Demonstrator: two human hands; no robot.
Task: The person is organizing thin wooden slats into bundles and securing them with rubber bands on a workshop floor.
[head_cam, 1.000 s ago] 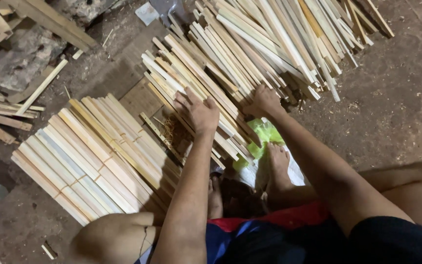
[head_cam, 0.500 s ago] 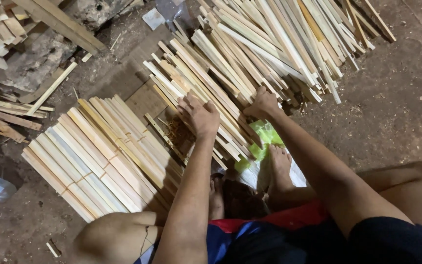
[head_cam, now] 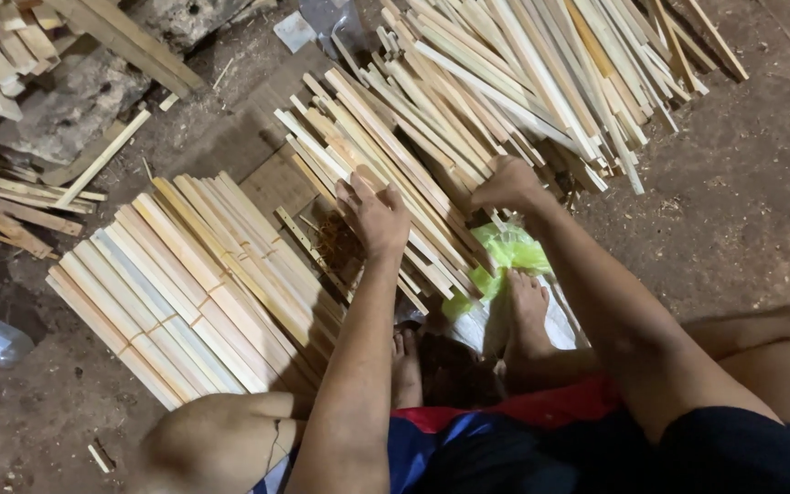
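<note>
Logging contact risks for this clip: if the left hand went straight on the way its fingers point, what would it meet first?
The left hand already rests on the loose wooden sticks; going on, it would likely just slide further along that pile, though depth is unclear.

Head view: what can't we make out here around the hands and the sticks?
- Right hand: fingers buried among the loose sticks, grip unclear.
- Left hand: palm side faces away; what it presses is hidden.
- Stick pile: cut off by the top edge.
- Green bag: mostly covered by sticks and foot.
</note>
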